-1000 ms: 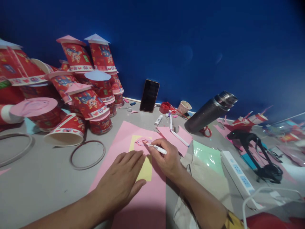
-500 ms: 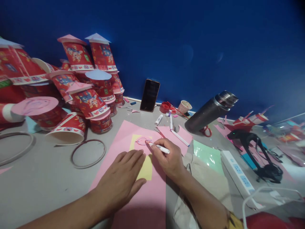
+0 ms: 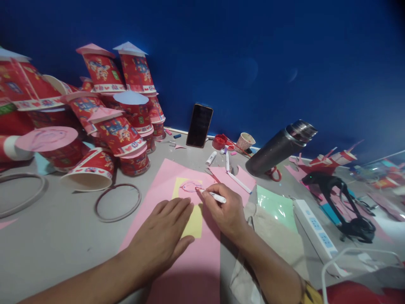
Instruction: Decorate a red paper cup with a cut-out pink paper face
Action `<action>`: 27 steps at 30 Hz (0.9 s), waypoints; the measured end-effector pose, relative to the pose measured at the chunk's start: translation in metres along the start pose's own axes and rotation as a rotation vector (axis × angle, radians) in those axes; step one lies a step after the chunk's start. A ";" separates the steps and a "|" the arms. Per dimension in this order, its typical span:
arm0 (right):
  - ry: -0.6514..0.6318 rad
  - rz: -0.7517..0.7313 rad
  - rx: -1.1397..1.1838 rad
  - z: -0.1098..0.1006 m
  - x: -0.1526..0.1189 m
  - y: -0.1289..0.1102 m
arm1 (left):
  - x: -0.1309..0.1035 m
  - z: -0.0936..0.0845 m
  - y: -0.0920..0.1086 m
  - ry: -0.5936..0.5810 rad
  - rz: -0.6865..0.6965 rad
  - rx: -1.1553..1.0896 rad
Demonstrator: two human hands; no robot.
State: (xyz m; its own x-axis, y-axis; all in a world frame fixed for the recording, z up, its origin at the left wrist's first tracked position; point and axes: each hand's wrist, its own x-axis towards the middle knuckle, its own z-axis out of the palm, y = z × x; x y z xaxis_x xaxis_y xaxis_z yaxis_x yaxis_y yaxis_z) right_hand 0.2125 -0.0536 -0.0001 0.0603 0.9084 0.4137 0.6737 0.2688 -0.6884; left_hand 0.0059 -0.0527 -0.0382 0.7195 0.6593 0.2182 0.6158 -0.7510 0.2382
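Observation:
My left hand (image 3: 160,230) lies flat, fingers stretched out, over the yellow paper (image 3: 193,226) and the pink sheet (image 3: 190,270) beneath it. Between the thumb and fingers of my right hand (image 3: 226,211) is a white marker (image 3: 217,197), its red tip at the right end of a fish-like outline (image 3: 190,186) on the yellow paper. The outline is drawn in reddish and purple lines. Part of the yellow paper is hidden under my left fingers.
Red paper cups (image 3: 118,131) with paper tops are stacked at the left, near a ring (image 3: 117,203). A phone (image 3: 199,126) leans at the back. A dark flask (image 3: 275,150), green sheet (image 3: 275,207) and power strip (image 3: 318,232) stand or lie at the right.
The marker tip and my right hand have shifted very slightly to the right. My left hand stays flat in place.

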 end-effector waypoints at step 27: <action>0.002 -0.104 -0.020 0.001 0.000 0.000 | -0.001 0.002 -0.001 0.014 -0.005 -0.003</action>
State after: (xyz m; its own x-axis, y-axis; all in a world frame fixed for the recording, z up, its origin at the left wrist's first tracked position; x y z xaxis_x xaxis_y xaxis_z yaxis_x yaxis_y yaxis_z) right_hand 0.2115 -0.0535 -0.0008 -0.0093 0.8754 0.4833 0.6909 0.3550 -0.6298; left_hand 0.0050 -0.0531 -0.0408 0.7122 0.6632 0.2300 0.6183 -0.7478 0.2417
